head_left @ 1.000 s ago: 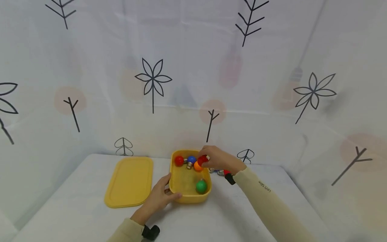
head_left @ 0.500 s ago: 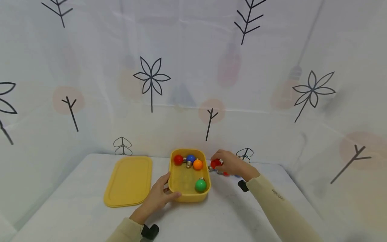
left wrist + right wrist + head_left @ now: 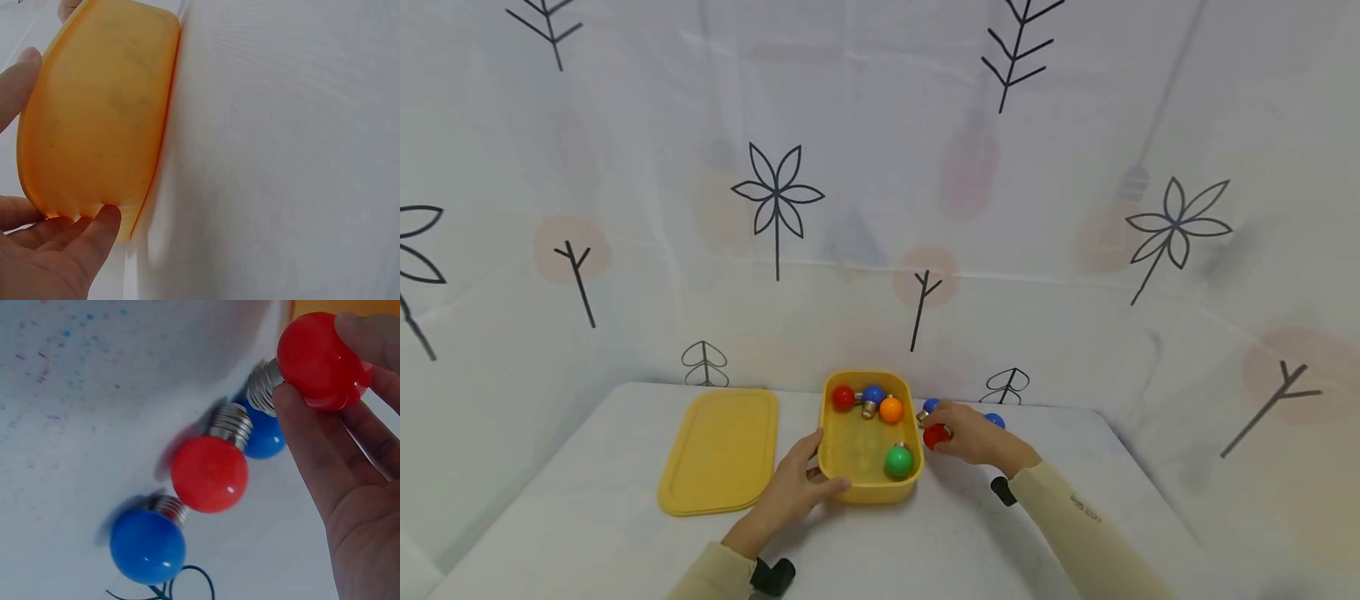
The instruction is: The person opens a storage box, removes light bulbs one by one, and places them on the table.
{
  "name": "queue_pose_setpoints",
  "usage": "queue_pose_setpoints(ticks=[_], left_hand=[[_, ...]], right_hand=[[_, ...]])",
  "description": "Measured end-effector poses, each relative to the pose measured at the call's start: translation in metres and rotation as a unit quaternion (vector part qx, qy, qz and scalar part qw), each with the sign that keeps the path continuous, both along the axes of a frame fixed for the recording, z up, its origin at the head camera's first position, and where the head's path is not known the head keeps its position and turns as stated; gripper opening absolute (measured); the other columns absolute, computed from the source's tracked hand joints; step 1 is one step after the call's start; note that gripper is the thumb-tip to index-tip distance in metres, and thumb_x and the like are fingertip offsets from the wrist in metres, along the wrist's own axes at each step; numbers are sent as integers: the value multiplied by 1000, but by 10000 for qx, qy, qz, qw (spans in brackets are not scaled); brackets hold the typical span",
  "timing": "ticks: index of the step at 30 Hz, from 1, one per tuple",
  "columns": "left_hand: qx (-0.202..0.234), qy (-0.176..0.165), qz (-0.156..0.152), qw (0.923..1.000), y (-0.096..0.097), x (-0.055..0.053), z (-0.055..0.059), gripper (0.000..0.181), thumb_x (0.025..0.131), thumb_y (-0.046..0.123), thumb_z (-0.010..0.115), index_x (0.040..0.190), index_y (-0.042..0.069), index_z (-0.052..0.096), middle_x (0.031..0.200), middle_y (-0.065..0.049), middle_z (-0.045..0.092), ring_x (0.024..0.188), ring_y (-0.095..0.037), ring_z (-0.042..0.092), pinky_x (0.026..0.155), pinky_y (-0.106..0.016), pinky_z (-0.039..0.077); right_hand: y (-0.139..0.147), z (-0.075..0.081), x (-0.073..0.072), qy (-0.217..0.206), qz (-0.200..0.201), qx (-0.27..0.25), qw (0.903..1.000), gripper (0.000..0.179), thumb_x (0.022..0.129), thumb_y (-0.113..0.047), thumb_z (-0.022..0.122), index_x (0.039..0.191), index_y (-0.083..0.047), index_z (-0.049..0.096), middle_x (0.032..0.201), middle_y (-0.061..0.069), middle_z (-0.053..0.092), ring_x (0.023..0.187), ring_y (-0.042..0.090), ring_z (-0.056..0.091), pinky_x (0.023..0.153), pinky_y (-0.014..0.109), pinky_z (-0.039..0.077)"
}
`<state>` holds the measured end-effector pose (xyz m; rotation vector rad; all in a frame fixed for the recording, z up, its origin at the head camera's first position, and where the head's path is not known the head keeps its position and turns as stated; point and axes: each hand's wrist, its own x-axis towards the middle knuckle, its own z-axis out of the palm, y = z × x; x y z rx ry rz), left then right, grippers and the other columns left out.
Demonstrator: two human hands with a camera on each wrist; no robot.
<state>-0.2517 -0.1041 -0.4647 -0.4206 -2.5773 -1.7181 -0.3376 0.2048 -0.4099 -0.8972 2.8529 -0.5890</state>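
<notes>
My right hand (image 3: 973,437) pinches a red light bulb (image 3: 322,359) between thumb and fingers, just right of the yellow plastic box (image 3: 876,494). Beside it on the table, the right wrist view shows another red bulb (image 3: 209,474), a blue bulb (image 3: 148,547) and a second blue bulb (image 3: 265,434) partly behind the held one. My left hand (image 3: 793,485) grips the box's near left corner, fingers along the left wall and thumb at the front. Inside the box lie a red bulb (image 3: 843,398), a blue bulb (image 3: 873,395), an orange bulb (image 3: 891,409) and a green bulb (image 3: 898,462).
A flat yellow lid (image 3: 722,450) lies on the white table (image 3: 587,500) left of the box. Behind the table hangs a white patterned curtain (image 3: 850,317), close past the box's far end.
My right hand, with the red bulb, has moved from over the box's right edge to the right, then down and nearer. My left hand stays on the box, which has not moved.
</notes>
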Motion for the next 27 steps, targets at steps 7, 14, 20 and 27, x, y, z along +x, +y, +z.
queue_pose_setpoints(ticks=[7,14,20,27], left_hand=[[38,-68,-16,10000,0,1,0,98,77,32,80,150,0,24,149,-21,30,131,-34,39,101,-42,44],[84,-133,-49,9999,0,2,0,98,77,33,80,150,2,23,150,-20,30,131,-33,40,101,-42,43],[73,-116,-71,9999,0,2,2,98,77,34,80,150,1,22,150,-20,29,131,-32,39,102,-41,43],[189,-36,-91,9998,-1,1,1,97,78,30,80,150,0,23,150,-21,29,132,-34,38,102,-43,43]], right_hand=[[2,-16,3,-152,-72,192,9997,30,83,-14,75,111,-23,68,110,-5,59,103,16,55,87,34,55],[0,-18,5,-215,-181,316,9991,31,82,-14,76,111,-23,69,111,-7,58,104,16,54,88,35,54],[0,-18,7,-236,-225,353,9988,30,83,-14,76,110,-23,69,110,-6,58,104,17,54,87,36,55],[0,-16,6,-139,-201,461,9986,32,81,-16,77,112,-22,68,110,-5,58,105,17,55,87,36,55]])
